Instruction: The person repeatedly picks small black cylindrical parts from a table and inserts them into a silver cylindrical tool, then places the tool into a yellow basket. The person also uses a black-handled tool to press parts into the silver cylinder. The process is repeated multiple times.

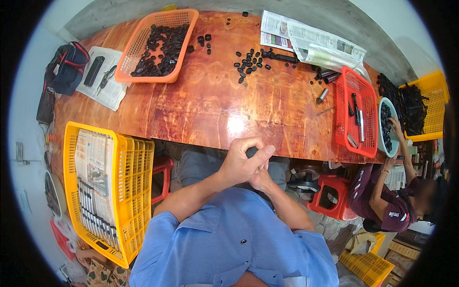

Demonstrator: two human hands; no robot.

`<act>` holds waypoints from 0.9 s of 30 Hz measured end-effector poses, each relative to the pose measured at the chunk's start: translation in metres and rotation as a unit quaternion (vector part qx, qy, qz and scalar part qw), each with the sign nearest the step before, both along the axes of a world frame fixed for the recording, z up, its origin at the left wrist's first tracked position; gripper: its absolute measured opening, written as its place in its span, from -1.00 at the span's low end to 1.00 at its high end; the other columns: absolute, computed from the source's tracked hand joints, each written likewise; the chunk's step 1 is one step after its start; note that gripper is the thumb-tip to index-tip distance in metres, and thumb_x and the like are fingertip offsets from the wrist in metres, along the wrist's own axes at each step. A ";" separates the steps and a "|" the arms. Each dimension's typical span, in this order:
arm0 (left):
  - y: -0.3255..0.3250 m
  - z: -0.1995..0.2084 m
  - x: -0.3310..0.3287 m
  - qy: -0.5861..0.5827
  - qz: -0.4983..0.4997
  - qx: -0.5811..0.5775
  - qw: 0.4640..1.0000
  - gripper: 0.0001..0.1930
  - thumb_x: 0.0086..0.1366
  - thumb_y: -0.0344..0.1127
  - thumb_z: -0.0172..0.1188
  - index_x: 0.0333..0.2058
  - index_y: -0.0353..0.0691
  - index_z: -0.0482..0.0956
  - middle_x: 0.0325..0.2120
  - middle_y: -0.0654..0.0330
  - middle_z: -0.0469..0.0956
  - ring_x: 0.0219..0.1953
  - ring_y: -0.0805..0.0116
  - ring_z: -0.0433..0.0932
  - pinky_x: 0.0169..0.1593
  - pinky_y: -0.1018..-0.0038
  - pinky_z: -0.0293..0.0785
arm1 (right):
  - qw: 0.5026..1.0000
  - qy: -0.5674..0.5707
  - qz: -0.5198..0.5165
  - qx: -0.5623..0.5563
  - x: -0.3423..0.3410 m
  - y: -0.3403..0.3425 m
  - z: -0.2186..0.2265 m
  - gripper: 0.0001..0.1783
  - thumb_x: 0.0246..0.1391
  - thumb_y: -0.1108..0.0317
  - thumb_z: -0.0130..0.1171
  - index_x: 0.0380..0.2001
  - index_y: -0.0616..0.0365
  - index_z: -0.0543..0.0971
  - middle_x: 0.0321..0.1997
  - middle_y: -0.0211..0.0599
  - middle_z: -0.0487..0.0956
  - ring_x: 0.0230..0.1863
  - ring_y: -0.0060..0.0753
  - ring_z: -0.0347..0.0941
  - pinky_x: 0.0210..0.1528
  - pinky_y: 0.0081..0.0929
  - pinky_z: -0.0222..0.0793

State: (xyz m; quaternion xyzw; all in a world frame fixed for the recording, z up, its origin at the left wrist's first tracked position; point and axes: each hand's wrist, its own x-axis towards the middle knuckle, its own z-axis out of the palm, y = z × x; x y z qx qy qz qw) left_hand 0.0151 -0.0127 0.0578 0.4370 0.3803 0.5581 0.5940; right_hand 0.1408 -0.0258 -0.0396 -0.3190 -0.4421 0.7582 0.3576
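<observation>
My left hand (243, 160) is closed around a black rounded piece (251, 152), whose dark end shows between thumb and forefinger. It is just off the table's near edge, above my lap. Tucked against it from below is my right hand (259, 178), also closed, its fingers mostly hidden by the left. What the right hand grips cannot be made out. Beyond my hands, several small black oval parts (248, 62) lie loose on the brown wooden table (205, 110).
An orange basket (123, 71) of black parts stands far left. To the left, a yellow crate (138, 191) holds newspaper and rods. On the right are a red basket (340, 115) with tools and a light-blue basin (393, 152). A co-worker's hand (396, 126) reaches into the basin.
</observation>
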 end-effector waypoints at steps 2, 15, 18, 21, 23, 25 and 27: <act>-0.001 0.001 -0.003 0.018 -0.012 0.009 1.000 -0.64 0.42 -0.30 0.14 -0.60 -0.27 0.41 -0.69 0.25 0.45 -0.59 0.54 0.44 -0.48 0.52 0.40 | 0.999 -0.002 0.040 0.008 0.000 0.003 0.009 -0.57 -0.06 0.57 0.33 -0.12 0.12 0.40 -0.23 -0.41 0.51 -0.13 -0.58 0.47 -0.16 -0.54 0.42; 0.019 -0.016 -0.026 -0.109 -0.022 -0.134 0.985 -0.54 0.52 0.05 -0.14 -0.25 -0.29 0.46 -0.44 0.14 0.53 -0.40 0.35 0.54 -0.29 0.41 0.50 | 0.951 0.095 0.208 -0.207 -0.001 0.021 0.037 -0.66 0.08 0.28 0.34 -0.47 0.07 0.32 -0.68 -0.48 0.29 -0.72 -0.60 0.20 -0.68 -0.60 0.08; 0.023 -0.024 -0.034 -0.154 -0.028 -0.147 0.977 -0.38 0.52 0.18 -0.29 0.11 -0.31 0.37 -0.15 0.06 0.56 -0.11 0.27 0.56 0.00 0.30 0.51 | 0.937 0.161 0.198 -0.237 -0.007 0.022 0.043 -0.63 0.15 0.19 0.29 -0.48 0.05 0.29 -0.68 -0.47 0.29 -0.73 -0.58 0.20 -0.67 -0.59 0.08; 0.016 -0.038 -0.041 -0.124 -0.033 -0.159 0.979 -0.44 0.52 0.08 -0.19 0.16 -0.33 0.36 -0.09 0.05 0.56 -0.04 0.26 0.54 0.12 0.30 0.45 | 0.938 0.169 0.179 -0.245 -0.009 0.027 0.046 -0.66 0.18 0.19 0.26 -0.40 0.06 0.30 -0.67 -0.48 0.28 -0.71 -0.57 0.17 -0.65 -0.57 0.05; 0.010 -0.041 -0.044 -0.081 -0.043 -0.161 0.983 -0.47 0.51 0.03 -0.13 0.16 -0.34 0.36 -0.10 0.07 0.56 -0.04 0.28 0.54 0.11 0.32 0.46 | 0.942 0.164 0.168 -0.241 -0.009 0.028 0.046 -0.71 0.18 0.23 0.25 -0.38 0.08 0.33 -0.62 -0.46 0.31 -0.66 -0.55 0.24 -0.60 -0.57 0.16; 0.006 -0.043 -0.049 -0.068 -0.060 -0.163 0.982 -0.51 0.49 -0.05 -0.03 0.17 -0.36 0.36 -0.11 0.09 0.56 -0.02 0.32 0.52 0.13 0.34 0.43 | 0.948 0.160 0.156 -0.227 -0.011 0.029 0.044 -0.74 0.18 0.25 0.24 -0.35 0.10 0.36 -0.57 -0.44 0.34 -0.61 -0.53 0.29 -0.54 -0.55 0.23; 0.001 -0.043 -0.050 -0.065 -0.040 -0.156 0.985 -0.53 0.48 -0.07 -0.01 0.14 -0.36 0.38 -0.15 0.10 0.56 -0.10 0.34 0.55 0.03 0.40 0.50 | 0.955 0.151 0.147 -0.207 -0.017 0.026 0.041 -0.75 0.18 0.27 0.23 -0.34 0.12 0.38 -0.53 -0.42 0.35 -0.55 -0.52 0.31 -0.49 -0.53 0.26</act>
